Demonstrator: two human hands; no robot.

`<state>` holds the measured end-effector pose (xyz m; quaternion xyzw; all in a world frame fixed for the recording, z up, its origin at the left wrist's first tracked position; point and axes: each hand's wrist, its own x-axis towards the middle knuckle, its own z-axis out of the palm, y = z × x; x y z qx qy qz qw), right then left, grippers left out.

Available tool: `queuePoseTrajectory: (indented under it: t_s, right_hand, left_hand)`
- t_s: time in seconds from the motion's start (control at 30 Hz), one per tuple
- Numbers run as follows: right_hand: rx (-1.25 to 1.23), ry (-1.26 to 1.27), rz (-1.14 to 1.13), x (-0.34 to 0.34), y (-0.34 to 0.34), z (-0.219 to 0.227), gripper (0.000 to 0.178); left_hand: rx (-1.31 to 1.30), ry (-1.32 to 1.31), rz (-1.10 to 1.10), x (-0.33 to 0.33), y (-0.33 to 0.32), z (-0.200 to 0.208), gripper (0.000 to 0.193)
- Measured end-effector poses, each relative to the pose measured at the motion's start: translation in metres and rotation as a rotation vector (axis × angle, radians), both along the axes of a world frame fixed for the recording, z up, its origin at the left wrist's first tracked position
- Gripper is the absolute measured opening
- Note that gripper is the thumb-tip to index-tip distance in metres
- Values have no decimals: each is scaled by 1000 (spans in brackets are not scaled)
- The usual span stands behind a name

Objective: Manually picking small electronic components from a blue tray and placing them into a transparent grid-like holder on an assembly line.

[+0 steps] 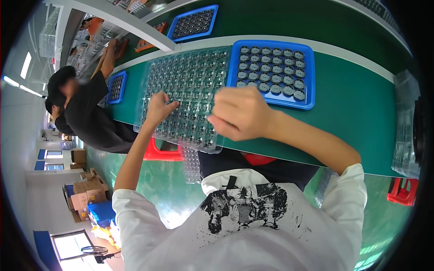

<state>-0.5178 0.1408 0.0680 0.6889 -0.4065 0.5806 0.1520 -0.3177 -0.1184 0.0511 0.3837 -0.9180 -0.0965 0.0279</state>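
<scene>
My left hand (159, 109) is over the left-middle part of a clear plastic blister tray (195, 76), its thumb apart from the curled forefinger. Nothing shows between them. The tray has rows of pockets, many with small metallic and dark parts in them. My right hand (242, 112) is closed and slightly blurred, above the tray's right edge. Its fingertips are hidden, so I cannot make out what they hold. Just beyond this hand lies a blue tray (309, 74) with rows of round, silver-topped dark parts (276, 60).
The green bench (350, 106) runs under both trays. Clear plastic trays (403, 122) are stacked at its right end. Another blue tray (210, 28) lies beyond the white rail. A person in black (88, 108) works at the left, near a red stool (162, 154).
</scene>
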Motion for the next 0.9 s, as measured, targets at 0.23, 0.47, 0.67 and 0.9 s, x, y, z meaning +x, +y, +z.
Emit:
queuePoseTrajectory:
  t_s: [0.23, 0.47, 0.67, 0.9]
  right_hand:
    - [-15, -75, -174, 14, -80, 24, 17]
    - [411, -89, -731, -63, -6, 7, 23]
    - [893, -147, -1149, -134, 118, -49, 39]
    - [1035, -962, -448, -104, 123, -47, 57]
  left_hand:
    - [14, 149, -148, 15, -33, -43, 42]
    - [-98, 112, -69, 12, 5, -16, 39]
    - [-92, 87, -64, 8, 8, -11, 36]
    - [-43, 106, -103, 13, 3, -12, 36]
